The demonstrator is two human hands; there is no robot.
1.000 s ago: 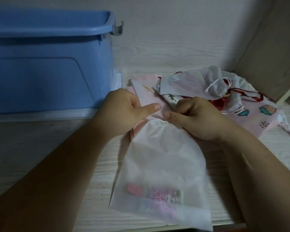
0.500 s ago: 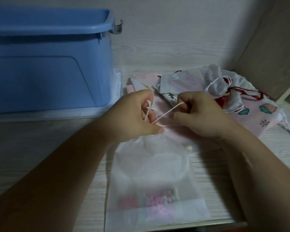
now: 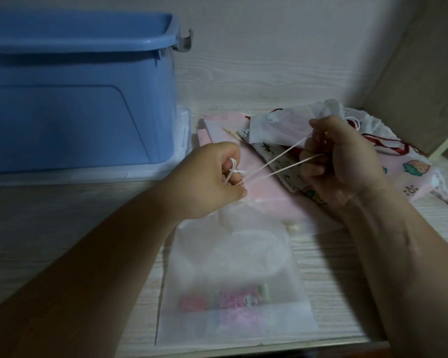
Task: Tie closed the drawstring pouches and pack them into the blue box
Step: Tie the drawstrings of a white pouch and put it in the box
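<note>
Now, head view: our right hand (image 3: 346,161) has pulled further from the left hand (image 3: 212,177) vs 0.5 s ago, both pinching the drawstring (image 3: 277,159), strands taut, so white pouch (image 3: 233,267) on the table (image 3: 62,215) is cinching shut. Pink bits (image 3: 233,303) show inside it; blue box (image 3: 75,99) interior hidden.

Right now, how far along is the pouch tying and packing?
Done: nothing I can confirm; the inside of the blue box is hidden. In hand: the left hand and right hand pull the drawstring of the white pouch taut. Left: knot it, box it, then do the pile of pouches behind.
</note>
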